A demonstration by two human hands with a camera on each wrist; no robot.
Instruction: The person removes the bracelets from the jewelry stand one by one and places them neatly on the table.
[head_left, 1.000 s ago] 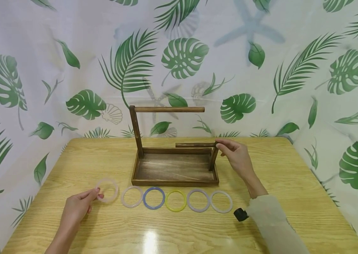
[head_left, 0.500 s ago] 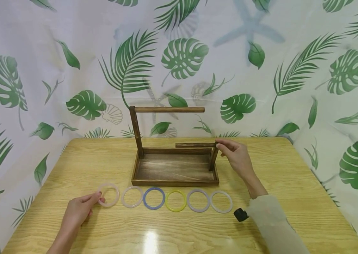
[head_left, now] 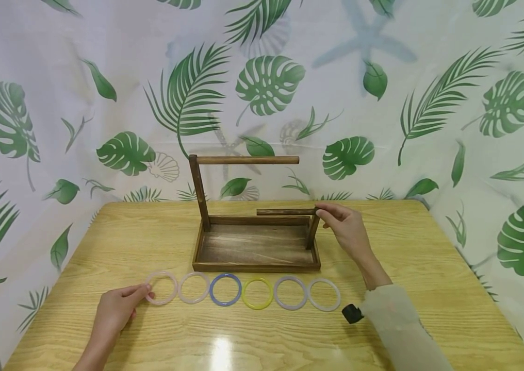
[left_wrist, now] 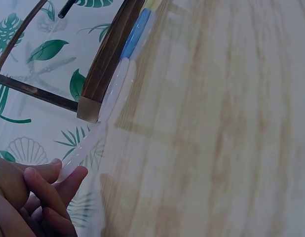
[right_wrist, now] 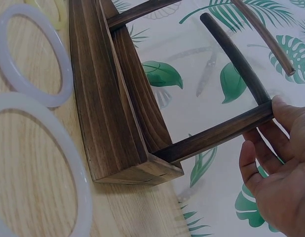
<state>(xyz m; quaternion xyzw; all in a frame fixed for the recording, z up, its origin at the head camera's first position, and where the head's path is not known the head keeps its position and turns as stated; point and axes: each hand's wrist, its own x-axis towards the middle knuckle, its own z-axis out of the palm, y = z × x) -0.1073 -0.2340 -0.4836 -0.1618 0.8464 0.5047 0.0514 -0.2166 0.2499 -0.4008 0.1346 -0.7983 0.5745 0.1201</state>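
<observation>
My left hand [head_left: 115, 308] pinches the left rim of a pale pink bangle [head_left: 162, 287], the leftmost of a row lying before a dark wooden stand. In the left wrist view, thumb and fingers hold that bangle [left_wrist: 83, 148] near its edge. At the top of the stand's short right post, my right hand [head_left: 346, 226] grips the corner where a short bar [head_left: 285, 212] joins it. The right wrist view shows the thumb on the post's end [right_wrist: 263, 112]. The wooden stand [head_left: 257, 267] has a shallow tray base and a taller left post carrying a longer bar [head_left: 248, 160].
Along the row lie another pale pink bangle [head_left: 194, 301], a blue one [head_left: 225, 304], a yellow one [head_left: 257, 307], a lavender one [head_left: 291, 308] and a whitish one [head_left: 324, 309]. A leaf-patterned cloth [head_left: 271, 134] hangs behind the wooden table [head_left: 174, 340].
My left hand has moved slightly right, bringing the pink bangle down level with the row and close beside its neighbour. My right hand stays on the post.
</observation>
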